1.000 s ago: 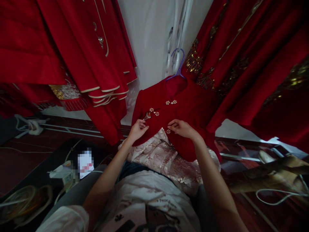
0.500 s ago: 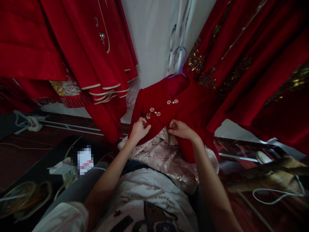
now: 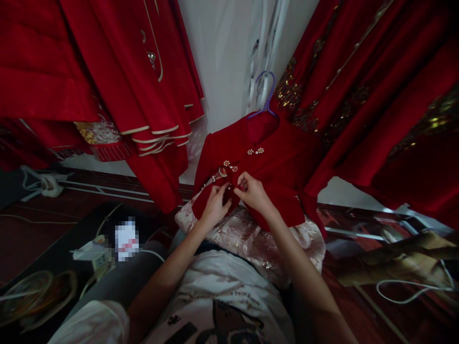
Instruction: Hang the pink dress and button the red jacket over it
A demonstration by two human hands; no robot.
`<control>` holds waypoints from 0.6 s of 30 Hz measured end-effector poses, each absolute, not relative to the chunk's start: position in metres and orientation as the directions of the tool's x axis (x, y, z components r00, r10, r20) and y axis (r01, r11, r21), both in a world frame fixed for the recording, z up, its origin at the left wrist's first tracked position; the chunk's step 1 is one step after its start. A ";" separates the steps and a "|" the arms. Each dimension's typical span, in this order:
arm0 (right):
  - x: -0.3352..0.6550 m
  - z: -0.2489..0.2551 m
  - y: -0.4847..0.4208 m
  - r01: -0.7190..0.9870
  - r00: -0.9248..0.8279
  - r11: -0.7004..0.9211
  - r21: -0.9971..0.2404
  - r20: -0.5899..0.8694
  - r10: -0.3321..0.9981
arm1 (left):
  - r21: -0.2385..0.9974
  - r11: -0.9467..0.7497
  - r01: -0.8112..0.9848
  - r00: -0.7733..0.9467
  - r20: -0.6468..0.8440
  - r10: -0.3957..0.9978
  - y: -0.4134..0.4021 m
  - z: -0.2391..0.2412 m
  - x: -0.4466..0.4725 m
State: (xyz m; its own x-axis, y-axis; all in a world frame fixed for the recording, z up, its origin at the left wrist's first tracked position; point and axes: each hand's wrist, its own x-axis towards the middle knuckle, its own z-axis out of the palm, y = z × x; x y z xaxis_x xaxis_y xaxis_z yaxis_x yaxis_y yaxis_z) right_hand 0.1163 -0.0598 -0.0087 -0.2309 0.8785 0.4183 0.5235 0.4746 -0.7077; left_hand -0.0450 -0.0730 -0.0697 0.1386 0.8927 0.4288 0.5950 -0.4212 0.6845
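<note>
A red jacket (image 3: 224, 143) with beaded flower fastenings (image 3: 255, 151) at its neckline hangs on a purple hanger (image 3: 268, 95) in front of me. My left hand (image 3: 216, 206) grips the lower front of the jacket, close to a small bead at the opening. Beside it, my right hand (image 3: 253, 191) pinches the facing edge of the cloth with thumb and bent fingers. A jewelled pendant with beaded tassels (image 3: 218, 176) lies above my left hand. Under the jacket, a shiny pale pink fabric (image 3: 247, 234) spreads across my lap.
Red garments with gold trim (image 3: 143, 95) hang at the left, and red sequinned garments (image 3: 358, 110) at the right. To the lower left are a pixelated bright rectangle (image 3: 126, 239), a white power strip (image 3: 100, 258) and cables. Brown wrapping (image 3: 405, 258) lies at the right.
Both hands have drawn closer together at the jacket front, the right moving left and the left moving down and right. The beaded tassels are now uncovered and the jacket edges nearer each other.
</note>
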 end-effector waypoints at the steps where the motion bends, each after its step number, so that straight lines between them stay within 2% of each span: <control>1: 0.112 -0.019 -0.055 0.553 -0.209 0.473 -0.686 0.435 0.876 | 0.694 -0.413 0.590 0.117 0.433 0.894 -0.071 -0.073 -0.046; 6: 0.110 -0.046 -0.042 0.615 -0.265 0.489 -0.618 0.422 0.867 | 0.770 -0.424 0.477 0.010 0.478 0.878 -0.058 -0.080 -0.050; 9: 0.117 -0.043 -0.043 0.639 -0.329 0.490 -0.593 0.364 0.871 | 0.780 -0.424 0.461 -0.020 0.487 0.873 -0.053 -0.079 -0.048; 13: 0.120 -0.036 -0.047 0.711 -0.307 0.443 -0.546 0.324 0.895 | 0.773 -0.436 0.461 0.000 0.491 0.871 -0.052 -0.073 -0.045; 18: 0.116 -0.033 -0.048 0.654 -0.313 0.505 -0.563 0.407 0.858 | 0.811 -0.428 0.399 0.032 0.454 0.890 -0.052 -0.070 -0.043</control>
